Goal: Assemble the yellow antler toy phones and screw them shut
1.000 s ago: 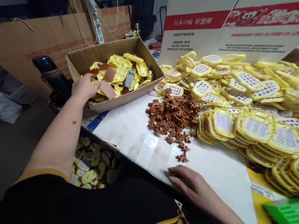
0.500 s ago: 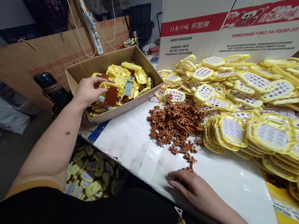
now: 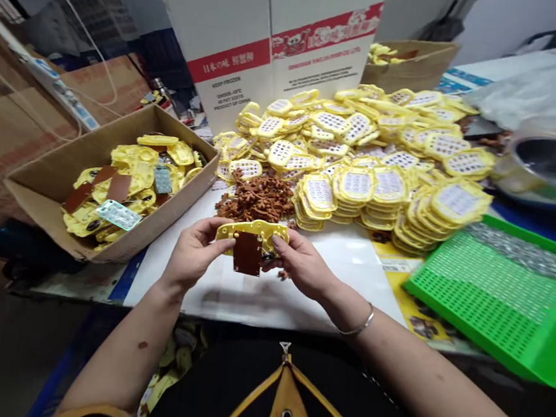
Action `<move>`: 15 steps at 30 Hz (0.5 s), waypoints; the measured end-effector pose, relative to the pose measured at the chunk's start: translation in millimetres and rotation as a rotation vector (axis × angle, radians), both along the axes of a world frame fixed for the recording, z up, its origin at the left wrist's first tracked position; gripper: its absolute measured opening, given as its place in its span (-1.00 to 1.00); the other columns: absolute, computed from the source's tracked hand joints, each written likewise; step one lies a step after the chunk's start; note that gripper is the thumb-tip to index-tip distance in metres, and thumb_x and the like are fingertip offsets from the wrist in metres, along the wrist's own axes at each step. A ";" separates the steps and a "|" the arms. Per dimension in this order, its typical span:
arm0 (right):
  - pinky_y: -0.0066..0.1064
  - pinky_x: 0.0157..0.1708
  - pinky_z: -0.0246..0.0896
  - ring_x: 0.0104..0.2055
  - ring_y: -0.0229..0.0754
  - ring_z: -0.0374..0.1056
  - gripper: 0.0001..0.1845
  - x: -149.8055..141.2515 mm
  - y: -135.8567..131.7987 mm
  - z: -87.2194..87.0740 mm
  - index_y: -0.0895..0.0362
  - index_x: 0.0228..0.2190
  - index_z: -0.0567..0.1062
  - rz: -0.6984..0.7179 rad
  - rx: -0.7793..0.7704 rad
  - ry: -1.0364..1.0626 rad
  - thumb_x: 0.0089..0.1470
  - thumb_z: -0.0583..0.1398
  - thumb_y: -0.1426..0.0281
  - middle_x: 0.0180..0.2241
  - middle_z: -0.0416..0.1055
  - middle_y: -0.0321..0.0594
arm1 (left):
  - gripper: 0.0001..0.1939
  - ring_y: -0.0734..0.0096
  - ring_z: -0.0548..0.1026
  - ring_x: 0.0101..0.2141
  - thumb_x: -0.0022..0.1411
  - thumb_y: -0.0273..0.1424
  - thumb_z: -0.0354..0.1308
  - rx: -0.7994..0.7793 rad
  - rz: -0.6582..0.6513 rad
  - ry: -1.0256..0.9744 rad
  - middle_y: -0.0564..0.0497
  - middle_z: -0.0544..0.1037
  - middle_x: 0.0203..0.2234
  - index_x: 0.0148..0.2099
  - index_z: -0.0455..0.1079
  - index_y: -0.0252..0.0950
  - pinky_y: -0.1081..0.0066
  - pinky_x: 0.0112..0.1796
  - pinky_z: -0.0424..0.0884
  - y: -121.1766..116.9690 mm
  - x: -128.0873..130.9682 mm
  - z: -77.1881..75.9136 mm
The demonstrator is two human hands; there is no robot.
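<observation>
The left hand (image 3: 190,252) and right hand (image 3: 305,263) each maintain a closed pinch grip on opposite ends of one yellow moulded-plastic shell (image 3: 253,226), thumbs on the near face, fingers largely hidden behind. The shell is held above the white-covered worktop (image 3: 341,267), its hollow side towards the wearer. A flat brown rectangular circuit board (image 3: 247,255) lies against the shell and projects below its lower edge; a small round black component (image 3: 267,258) sits beside it, near the right thumb. Caution: the board's lower part appears unsupported, so tilting the shell or easing the left thumb could let it slip. Whether wires join these parts cannot be seen; if so, pulling the board could strain them. Directly beyond the hands lies a heap of small brown branching plastic pieces (image 3: 259,197); a dropped part could lodge there. Stacked yellow plastic shells with white panels (image 3: 359,183) stand beside the heap, and a sideways knock could topple them.
</observation>
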State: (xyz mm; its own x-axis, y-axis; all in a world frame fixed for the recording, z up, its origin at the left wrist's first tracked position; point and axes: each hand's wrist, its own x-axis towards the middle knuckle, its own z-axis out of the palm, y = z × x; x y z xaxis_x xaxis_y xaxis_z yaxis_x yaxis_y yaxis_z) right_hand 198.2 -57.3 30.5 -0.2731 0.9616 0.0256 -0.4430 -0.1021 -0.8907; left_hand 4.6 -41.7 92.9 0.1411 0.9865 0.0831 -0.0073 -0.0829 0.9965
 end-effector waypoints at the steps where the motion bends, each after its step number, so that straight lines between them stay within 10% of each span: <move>1: -0.46 -0.50 0.32 -0.48 -0.34 0.33 -0.54 6.9 -3.1 -0.4 0.11 -0.29 0.42 -0.010 0.015 -0.029 -0.04 0.24 0.00 -0.43 0.39 -0.33 | -0.55 0.31 0.56 -0.29 -0.19 -0.24 0.46 -0.089 -0.091 -0.063 -0.08 0.62 -0.29 -0.20 0.54 -0.28 0.43 -0.29 0.48 -3.4 5.0 -8.1; 7: -0.51 -0.56 0.22 -0.53 -0.37 0.24 -0.55 47.8 -17.4 12.2 0.19 -0.38 0.44 0.116 0.150 -0.318 0.00 0.23 0.02 -0.53 0.31 -0.37 | -0.27 0.11 0.57 -0.24 0.09 0.16 0.05 -0.665 -0.619 -0.253 -0.23 0.59 -0.14 0.08 0.42 -0.30 0.31 -0.34 0.47 -17.7 18.3 -46.9; 15: -0.54 -0.58 0.22 -0.54 -0.38 0.28 -0.57 66.6 -15.2 12.7 0.21 -0.36 0.52 0.194 0.091 -0.186 -0.06 0.31 0.07 -0.52 0.38 -0.33 | -0.39 0.09 0.54 -0.17 0.26 -0.05 -0.01 -0.730 -0.703 -0.385 -0.24 0.59 -0.18 0.19 0.30 -0.37 0.32 -0.29 0.40 -35.6 44.7 -41.3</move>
State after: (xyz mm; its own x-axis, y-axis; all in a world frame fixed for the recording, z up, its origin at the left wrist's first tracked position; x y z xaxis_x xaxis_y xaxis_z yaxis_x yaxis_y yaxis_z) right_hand 264.8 -72.6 43.3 -0.4601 0.8869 0.0422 -0.2513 -0.0845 -0.9642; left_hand 49.3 -77.3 51.6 0.7845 0.5241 -0.3316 -0.1446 0.6745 0.7239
